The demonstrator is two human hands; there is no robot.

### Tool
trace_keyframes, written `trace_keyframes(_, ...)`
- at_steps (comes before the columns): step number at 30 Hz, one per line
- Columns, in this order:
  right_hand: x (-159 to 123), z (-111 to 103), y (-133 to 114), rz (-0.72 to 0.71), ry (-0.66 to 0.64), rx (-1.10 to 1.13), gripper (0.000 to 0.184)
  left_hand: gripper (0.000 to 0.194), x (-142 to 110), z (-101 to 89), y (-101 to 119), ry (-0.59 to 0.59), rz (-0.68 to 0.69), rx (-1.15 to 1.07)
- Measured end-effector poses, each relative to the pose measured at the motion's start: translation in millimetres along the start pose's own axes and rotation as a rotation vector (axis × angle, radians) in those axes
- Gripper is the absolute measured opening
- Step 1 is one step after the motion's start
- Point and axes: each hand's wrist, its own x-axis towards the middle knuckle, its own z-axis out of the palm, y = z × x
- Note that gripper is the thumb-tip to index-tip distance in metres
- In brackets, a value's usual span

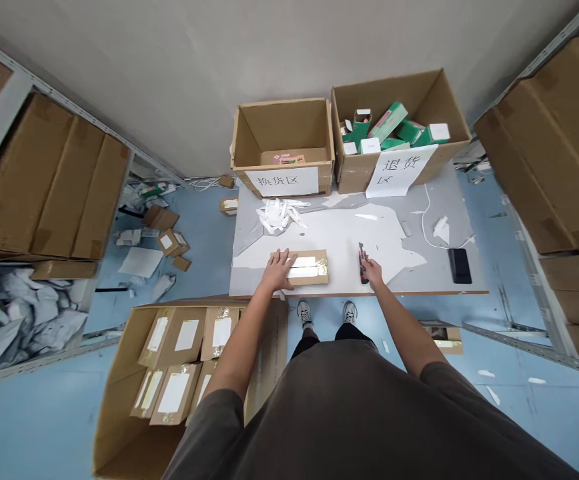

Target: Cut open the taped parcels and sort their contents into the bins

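My left hand (275, 272) spans the left end of a small taped cardboard box (322, 268), fingers towards its far edge and thumb at the near one. The box lies flat on the table (314, 230), with a white label strip (301, 267) on top. To the right of the box, my right hand (372, 272) is closed round a utility knife (362, 267) with red and black parts. Its tip points away from me, and part of the handle is hidden by my fingers. Knife and box are apart.
Two open cartons with paper signs, one holding pink packets (289, 159), the other green boxes (389, 123), stand at the back. Crumpled paper strips (279, 215), a white cable (423, 220) and a black phone (460, 266) lie on the table. A large carton (114, 407) of parcels stands left.
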Motion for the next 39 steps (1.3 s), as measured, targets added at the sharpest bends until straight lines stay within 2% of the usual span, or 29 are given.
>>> trace_keyframes(3, 19, 3, 21, 0.065, 0.122, -0.149, 0.048, 0.134, -3, 1.0, 2, 0.023, -0.009, 0.048)
trace_keyframes(6, 29, 7, 32, 0.060, 0.148, -0.250, 0.034, 0.132, -4, 5.9, 10, 0.069, -0.020, 0.045)
trace_keyframes(8, 29, 9, 33, -0.048, 0.158, -0.356, 0.031, 0.131, -4, 11.2, 16, 0.082, -0.031, 0.037)
trace_keyframes(10, 23, 12, 28, -0.184, 0.179, -0.475, 0.036, 0.128, -4, 16.6, 21, 0.091, -0.031, 0.030)
trace_keyframes(13, 2, 21, 10, -0.309, 0.189, -0.534, 0.046, 0.123, -9, 22.1, 21, 0.103, 0.018, 0.006)
trace_keyframes(15, -16, 33, -10, -0.460, 0.101, -0.558, 0.050, 0.125, -15, 23.9, 17, 0.107, 0.038, -0.007)
trace_keyframes(17, -33, 48, -32, -0.686, -0.082, -0.610, 0.056, 0.129, -21, 25.0, 11, 0.099, 0.021, -0.011)
trace_keyframes(19, -44, 63, -53, -0.825, -0.284, -0.682, 0.071, 0.132, -25, 25.5, 4, 0.085, -0.006, -0.014)
trace_keyframes(22, -48, 77, -73, -0.805, -0.497, -0.797, 0.098, 0.130, -23, 24.1, -4, 0.061, -0.014, -0.018)
trace_keyframes(24, -47, 81, -78, -0.748, -0.536, -0.828, 0.100, 0.126, -19, 21.7, -8, 0.049, -0.011, -0.029)
trace_keyframes(27, -46, 84, -77, -0.712, -0.506, -0.798, 0.092, 0.125, -11, 17.6, -13, 0.049, 0.002, -0.054)
trace_keyframes(31, -51, 85, -74, -0.716, -0.411, -0.712, 0.092, 0.119, -6, 15.1, -17, 0.110, 0.018, -0.131)
trace_keyframes(36, -56, 80, -74, -0.722, -0.270, -0.596, 0.084, 0.117, -10, 22.2, -12, 0.119, -0.061, -0.313)
trace_keyframes(39, -60, 76, -71, -0.713, -0.204, -0.564, 0.082, 0.118, -12, 30.9, -5, 0.168, -0.127, -0.460)
